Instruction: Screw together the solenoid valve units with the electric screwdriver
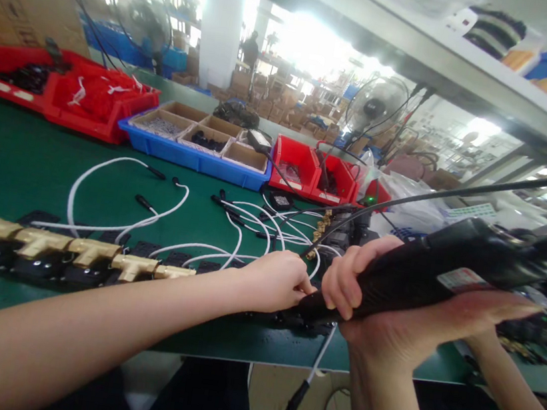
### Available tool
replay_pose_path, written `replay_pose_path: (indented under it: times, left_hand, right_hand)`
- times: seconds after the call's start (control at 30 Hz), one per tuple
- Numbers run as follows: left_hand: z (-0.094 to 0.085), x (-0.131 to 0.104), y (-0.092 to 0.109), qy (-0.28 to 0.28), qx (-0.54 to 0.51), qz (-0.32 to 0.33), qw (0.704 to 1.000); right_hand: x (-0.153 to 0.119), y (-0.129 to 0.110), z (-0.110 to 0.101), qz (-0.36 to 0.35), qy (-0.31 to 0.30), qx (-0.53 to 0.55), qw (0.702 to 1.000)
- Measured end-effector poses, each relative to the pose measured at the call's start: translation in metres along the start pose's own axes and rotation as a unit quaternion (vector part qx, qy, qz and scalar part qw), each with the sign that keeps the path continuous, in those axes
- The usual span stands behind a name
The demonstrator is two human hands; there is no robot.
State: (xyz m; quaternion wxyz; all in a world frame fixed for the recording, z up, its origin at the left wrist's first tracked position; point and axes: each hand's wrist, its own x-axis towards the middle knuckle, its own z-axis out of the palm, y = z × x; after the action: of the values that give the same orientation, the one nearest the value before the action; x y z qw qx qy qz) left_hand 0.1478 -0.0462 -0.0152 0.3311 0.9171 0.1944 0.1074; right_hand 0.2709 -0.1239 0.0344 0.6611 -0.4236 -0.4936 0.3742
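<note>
My right hand is wrapped around a thick black electric screwdriver, tilted so that its front end points down and left. Close to that front end, my left hand is closed in a pinch; what its fingers hold is hidden. Beneath both hands runs a row of black units with brass tee fittings, lying along the front of the green bench. White cables with black plugs come out of the units. One white cable hangs over the bench edge, its black connector dangling.
Along the back stand red bins, a blue tray with small-parts boxes, and more red bins. More brass-fitted units lie beyond my hands. A black cord crosses at right. Another person's arm is at far right.
</note>
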Motion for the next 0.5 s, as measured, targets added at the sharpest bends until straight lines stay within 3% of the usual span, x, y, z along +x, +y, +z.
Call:
replay_pose_path:
  times: [0.17,0.37,0.5]
  left_hand:
    - [-0.001,0.001,0.0,-0.008,0.007,-0.009,1.0]
    - [-0.009,-0.002,0.005,-0.026,0.052,0.003,0.998]
    - [-0.016,-0.019,0.002,0.005,0.081,0.036,0.996]
  right_hand:
    - [0.004,0.005,0.003,-0.035,-0.043,0.053,0.997]
    - [-0.004,-0.022,0.023,-0.026,0.025,0.099,0.994]
    - [-0.008,-0.028,0.033,-0.013,0.016,0.101,0.995]
